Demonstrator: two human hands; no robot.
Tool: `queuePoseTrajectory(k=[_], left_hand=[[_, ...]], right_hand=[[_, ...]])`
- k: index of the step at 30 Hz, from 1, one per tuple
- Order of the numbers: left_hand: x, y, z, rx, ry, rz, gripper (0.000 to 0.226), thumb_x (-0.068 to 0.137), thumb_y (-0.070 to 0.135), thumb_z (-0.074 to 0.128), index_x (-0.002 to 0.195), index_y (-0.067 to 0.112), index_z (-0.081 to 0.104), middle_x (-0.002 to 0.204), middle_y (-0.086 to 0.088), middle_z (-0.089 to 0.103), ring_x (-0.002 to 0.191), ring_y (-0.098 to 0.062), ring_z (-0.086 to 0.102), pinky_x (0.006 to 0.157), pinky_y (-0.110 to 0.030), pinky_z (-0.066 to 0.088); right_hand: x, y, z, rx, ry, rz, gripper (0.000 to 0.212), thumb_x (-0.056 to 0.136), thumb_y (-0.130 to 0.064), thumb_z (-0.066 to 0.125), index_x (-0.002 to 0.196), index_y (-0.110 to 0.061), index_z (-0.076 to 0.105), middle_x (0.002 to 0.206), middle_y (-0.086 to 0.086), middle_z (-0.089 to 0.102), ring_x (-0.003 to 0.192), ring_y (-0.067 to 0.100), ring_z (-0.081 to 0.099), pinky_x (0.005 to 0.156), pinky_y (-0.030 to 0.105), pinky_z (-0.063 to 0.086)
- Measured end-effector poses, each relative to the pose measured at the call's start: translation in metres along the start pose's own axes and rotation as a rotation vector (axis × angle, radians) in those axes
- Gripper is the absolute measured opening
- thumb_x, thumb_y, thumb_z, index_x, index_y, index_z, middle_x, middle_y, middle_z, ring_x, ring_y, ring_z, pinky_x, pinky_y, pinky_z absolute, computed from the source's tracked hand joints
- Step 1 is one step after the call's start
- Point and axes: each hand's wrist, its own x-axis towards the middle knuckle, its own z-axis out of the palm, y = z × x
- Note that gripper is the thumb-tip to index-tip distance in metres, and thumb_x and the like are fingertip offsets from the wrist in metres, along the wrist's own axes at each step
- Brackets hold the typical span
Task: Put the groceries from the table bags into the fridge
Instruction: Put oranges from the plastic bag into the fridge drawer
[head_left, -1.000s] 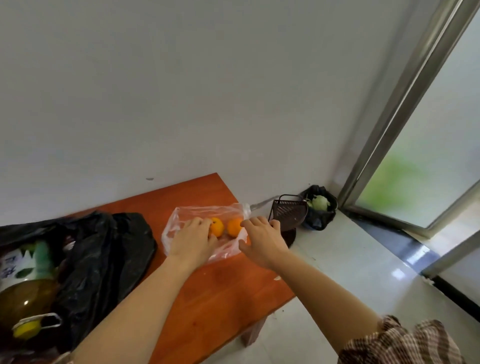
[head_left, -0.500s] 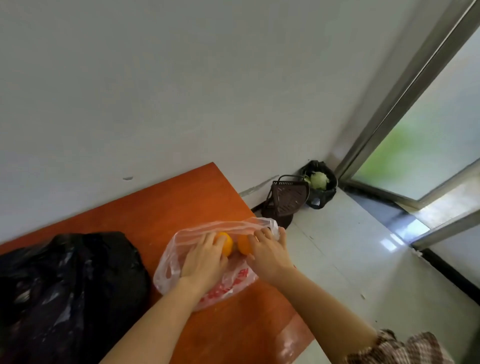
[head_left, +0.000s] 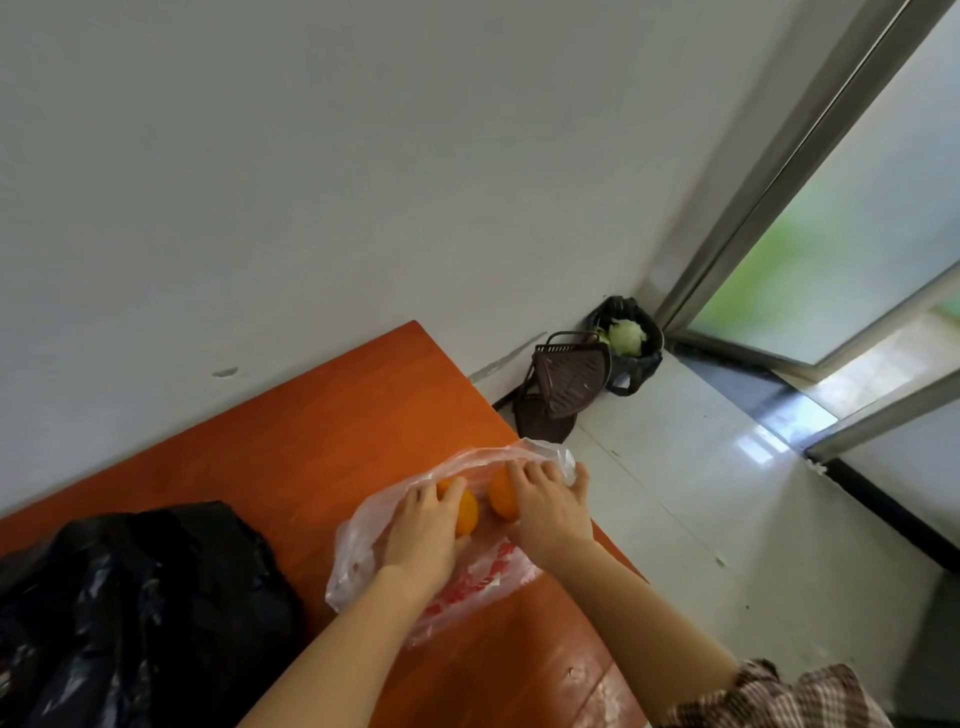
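Fingers of the left hand (head_left: 423, 538) gripped one round orange fruit (head_left: 466, 513) inside a clear plastic bag (head_left: 485, 582), the right hand (head_left: 550, 512) beside it gripping a second orange fruit (head_left: 501, 497).

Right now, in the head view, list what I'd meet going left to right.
Black bag → left hand → right hand → lined bin → glass door. The oranges, clear bag and brown basket overlap the hands, so I leave them out.
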Motion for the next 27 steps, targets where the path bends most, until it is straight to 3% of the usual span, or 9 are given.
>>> queuePoseTrajectory(k=[5, 12, 17, 19, 21, 23, 27], left_hand=[[0.004, 0.002, 0.003, 0.023, 0.001, -0.006, 0.068, 0.087, 0.027, 0.064, 0.143, 0.027, 0.025, 0.150, -0.005, 0.029, 0.133, -0.030, 0.034, 0.105, -0.040, 0.039], [-0.013, -0.005, -0.011, -0.057, 0.011, -0.025, 0.075, 0.081, 0.054, 0.063, 0.141, 0.027, 0.027, 0.142, -0.003, 0.039, 0.125, -0.028, 0.044, 0.090, -0.037, 0.046], [-0.037, -0.004, -0.036, -0.208, 0.096, -0.017, 0.081, 0.070, 0.061, 0.068, 0.138, 0.028, 0.038, 0.139, 0.003, 0.047, 0.123, -0.019, 0.048, 0.097, -0.035, 0.045], [-0.050, 0.000, -0.048, -0.262, 0.156, -0.003, 0.082, 0.067, 0.065, 0.069, 0.135, 0.028, 0.044, 0.131, 0.009, 0.054, 0.117, -0.014, 0.052, 0.093, -0.030, 0.046], [-0.063, 0.006, -0.061, -0.329, 0.216, 0.011, 0.072, 0.066, 0.060, 0.072, 0.128, 0.028, 0.052, 0.111, 0.016, 0.058, 0.100, -0.007, 0.056, 0.077, -0.020, 0.044], [-0.073, 0.012, -0.073, -0.349, 0.276, 0.037, 0.062, 0.068, 0.051, 0.074, 0.122, 0.027, 0.056, 0.101, 0.017, 0.057, 0.090, -0.005, 0.054, 0.069, -0.016, 0.039], [-0.085, 0.027, -0.093, -0.335, 0.291, 0.052, 0.064, 0.071, 0.044, 0.075, 0.128, 0.028, 0.050, 0.113, 0.006, 0.059, 0.091, -0.010, 0.050, 0.075, -0.023, 0.040]], right_hand=[[0.003, -0.004, 0.002, -0.045, 0.036, 0.003, 0.064, 0.087, -0.028, 0.065, 0.141, -0.022, 0.032, 0.144, 0.001, 0.044, 0.139, 0.026, 0.028, 0.113, 0.057, 0.003], [-0.010, -0.007, -0.014, 0.027, 0.030, -0.011, 0.067, 0.077, -0.063, 0.059, 0.130, -0.026, 0.041, 0.134, -0.003, 0.052, 0.132, 0.025, 0.032, 0.108, 0.057, 0.006], [-0.035, -0.011, -0.040, 0.114, 0.092, -0.046, 0.072, 0.070, -0.078, 0.051, 0.125, -0.031, 0.046, 0.128, -0.008, 0.057, 0.128, 0.022, 0.038, 0.105, 0.055, 0.004], [-0.049, -0.014, -0.052, 0.159, 0.115, -0.038, 0.079, 0.064, -0.083, 0.043, 0.126, -0.034, 0.046, 0.128, -0.009, 0.057, 0.129, 0.021, 0.038, 0.106, 0.055, 0.003], [-0.065, -0.014, -0.066, 0.205, 0.137, -0.042, 0.087, 0.057, -0.082, 0.034, 0.130, -0.035, 0.044, 0.131, -0.010, 0.055, 0.132, 0.020, 0.035, 0.107, 0.054, 0.002], [-0.080, -0.012, -0.079, 0.242, 0.160, -0.046, 0.077, 0.065, -0.072, 0.046, 0.133, -0.036, 0.042, 0.133, -0.009, 0.054, 0.132, 0.018, 0.035, 0.108, 0.051, 0.004], [-0.110, -0.002, -0.101, 0.334, 0.261, -0.018, 0.068, 0.074, -0.053, 0.068, 0.134, -0.036, 0.040, 0.130, -0.009, 0.055, 0.128, 0.016, 0.040, 0.107, 0.047, 0.010]])
